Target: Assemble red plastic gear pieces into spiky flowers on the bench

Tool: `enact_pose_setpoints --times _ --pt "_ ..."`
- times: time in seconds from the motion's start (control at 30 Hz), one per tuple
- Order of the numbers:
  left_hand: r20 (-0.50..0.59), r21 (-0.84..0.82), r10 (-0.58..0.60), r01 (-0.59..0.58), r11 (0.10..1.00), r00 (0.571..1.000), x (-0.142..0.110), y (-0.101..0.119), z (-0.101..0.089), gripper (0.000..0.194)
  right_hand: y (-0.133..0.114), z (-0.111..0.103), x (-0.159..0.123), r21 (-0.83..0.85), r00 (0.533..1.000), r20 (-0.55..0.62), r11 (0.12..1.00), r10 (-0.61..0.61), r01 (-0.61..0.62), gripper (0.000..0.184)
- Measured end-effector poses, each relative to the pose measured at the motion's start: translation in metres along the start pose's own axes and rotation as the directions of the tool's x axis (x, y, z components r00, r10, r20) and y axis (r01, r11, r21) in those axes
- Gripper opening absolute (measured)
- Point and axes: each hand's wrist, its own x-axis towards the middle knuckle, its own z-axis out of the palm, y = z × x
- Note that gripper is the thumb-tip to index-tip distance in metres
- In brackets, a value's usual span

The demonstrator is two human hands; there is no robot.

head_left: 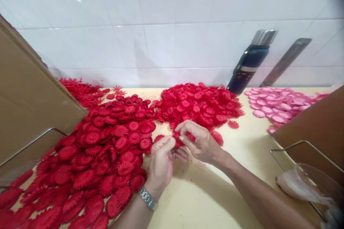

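Observation:
My left hand [161, 161] and my right hand [200, 143] meet over the cream table [204, 193], fingers pinched together on a small red plastic flower piece [177, 139]. A silver watch sits on my left wrist. To the left of my hands lies a big heap of red round flower pieces [102, 154]. A second heap of red flower pieces [199, 105] lies just behind my hands. My right fingers curl over more red pieces at that heap's near edge.
A pile of pink flower pieces [279, 103] lies at the far right. A dark bottle [248, 64] leans at the white tiled wall. Cardboard boxes [29, 103] stand at both sides, each with a wire frame [301, 150]. Thin red star-shaped pieces [83, 91] lie far left.

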Motion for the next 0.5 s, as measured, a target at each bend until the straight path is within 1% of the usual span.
enact_pose_setpoints --times 0.17,0.27,0.33,0.4,0.43,0.5 --pt "-0.084 -0.071 0.056 -0.062 0.996 0.995 0.0028 -0.0014 0.0003 0.012 0.0043 0.0059 -0.0029 -0.019 0.991 -0.020 0.991 -0.129 0.129 0.012" --pt "-0.110 -0.067 0.090 -0.098 0.993 0.990 0.0030 -0.0003 -0.0011 0.013 0.0046 0.0066 -0.0037 -0.003 0.990 -0.023 0.990 -0.138 0.138 0.011" --pt "-0.119 -0.037 0.116 -0.122 0.992 0.986 0.0032 0.0008 -0.0018 0.013 0.0037 0.0059 -0.0037 0.017 0.996 -0.009 0.996 -0.085 0.085 0.009" --pt "-0.126 0.016 0.156 -0.155 0.988 0.980 0.0039 0.0014 -0.0023 0.011 0.0022 0.0047 -0.0033 0.033 1.000 0.012 0.999 0.010 -0.011 0.004" --pt "-0.133 0.043 0.178 -0.174 0.984 0.975 0.0045 0.0011 -0.0026 0.009 0.0014 0.0043 -0.0030 0.036 0.997 0.018 0.997 0.070 -0.070 0.005" --pt "-0.156 0.086 0.221 -0.210 0.974 0.963 0.0057 -0.0004 -0.0036 0.007 -0.0004 0.0041 -0.0025 0.034 0.981 0.013 0.980 0.194 -0.194 0.018"
